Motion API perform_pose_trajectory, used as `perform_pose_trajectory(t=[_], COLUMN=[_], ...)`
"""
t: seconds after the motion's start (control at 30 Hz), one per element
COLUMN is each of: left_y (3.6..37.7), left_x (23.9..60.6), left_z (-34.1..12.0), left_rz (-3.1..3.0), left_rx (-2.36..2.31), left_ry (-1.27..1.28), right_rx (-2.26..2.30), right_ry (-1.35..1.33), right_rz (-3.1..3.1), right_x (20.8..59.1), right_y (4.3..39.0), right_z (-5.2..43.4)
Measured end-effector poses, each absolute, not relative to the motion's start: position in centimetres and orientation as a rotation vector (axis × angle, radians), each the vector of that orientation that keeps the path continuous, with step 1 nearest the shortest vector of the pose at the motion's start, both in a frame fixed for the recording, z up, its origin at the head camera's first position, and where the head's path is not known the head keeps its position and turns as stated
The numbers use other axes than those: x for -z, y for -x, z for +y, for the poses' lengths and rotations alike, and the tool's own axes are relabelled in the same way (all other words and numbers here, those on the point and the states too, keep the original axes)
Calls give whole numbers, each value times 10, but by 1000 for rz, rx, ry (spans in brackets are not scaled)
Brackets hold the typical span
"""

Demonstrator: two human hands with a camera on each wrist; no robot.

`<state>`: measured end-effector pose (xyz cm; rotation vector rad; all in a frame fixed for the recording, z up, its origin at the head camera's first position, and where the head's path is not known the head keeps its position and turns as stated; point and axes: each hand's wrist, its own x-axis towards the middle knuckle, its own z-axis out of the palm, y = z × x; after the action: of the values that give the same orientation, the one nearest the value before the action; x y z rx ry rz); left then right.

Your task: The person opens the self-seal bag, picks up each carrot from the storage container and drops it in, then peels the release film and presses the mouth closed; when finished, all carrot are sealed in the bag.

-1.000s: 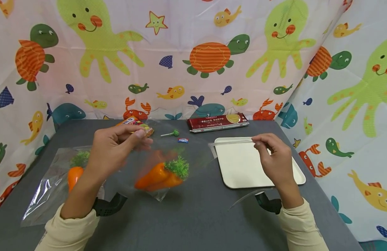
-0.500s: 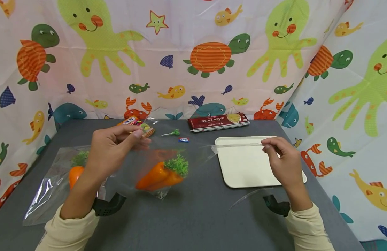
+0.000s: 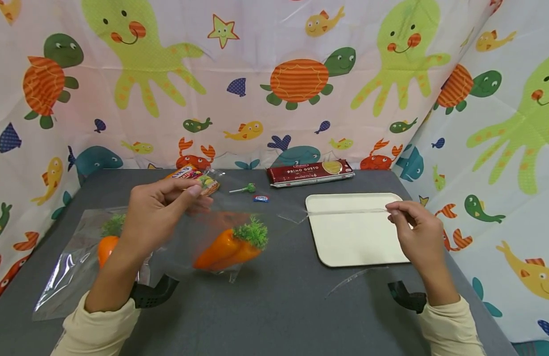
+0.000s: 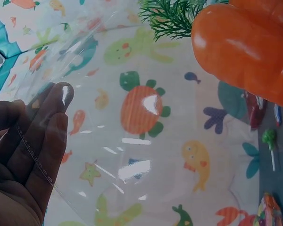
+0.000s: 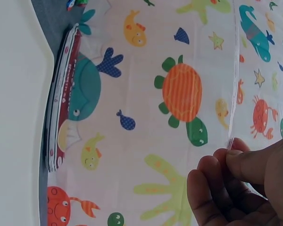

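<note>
My left hand (image 3: 185, 194) holds up a clear plastic bag (image 3: 203, 222) by its top edge, above the grey table (image 3: 274, 306). Two orange toy vegetables with green tufts (image 3: 230, 245) hang inside it. In the left wrist view the fingers (image 4: 35, 150) lie behind the film (image 4: 132, 141), and the orange toys (image 4: 250, 52) show at the top right. My right hand (image 3: 393, 211) pinches the end of a thin clear strip (image 3: 345, 211) that runs from the bag across the white tray (image 3: 345, 247). The right wrist view shows the strip (image 5: 234, 84) pinched by the right hand (image 5: 233, 157).
A second clear bag (image 3: 65, 277) with an orange toy (image 3: 106, 248) lies at the left. At the back are a spaghetti box (image 3: 309, 173), a green lollipop (image 3: 244, 189), a small candy (image 3: 260, 199) and a snack packet (image 3: 196, 177). Another clear strip (image 3: 354, 277) lies before the tray.
My right hand has moved to the right over the tray, drawing the clear strip out longer from the bag. The left hand and the bag stay almost still.
</note>
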<state>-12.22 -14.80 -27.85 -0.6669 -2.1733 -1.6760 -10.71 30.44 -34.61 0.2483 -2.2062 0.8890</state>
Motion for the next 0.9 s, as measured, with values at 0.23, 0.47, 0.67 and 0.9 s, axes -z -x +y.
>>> perform_pose_trajectory(t=[0.23,0.47,0.67,0.9], left_y=[123,123,124,124], left_x=[280,280,282,282], left_z=[-147,-145,-147,-148], left_rz=[-2180,-2187,-2114,-2203], left_rx=[1667,1654,1683,1653], left_ry=[665,669,693,652], right_rx=[-893,-885,-843,-861], right_ry=[-209,-165,-62,-71], right_rz=[-2241,-2277,-2286,-2340], right_x=[345,348,357,368], right_y=[101,98,94,88], right_z=[310,312,322,331])
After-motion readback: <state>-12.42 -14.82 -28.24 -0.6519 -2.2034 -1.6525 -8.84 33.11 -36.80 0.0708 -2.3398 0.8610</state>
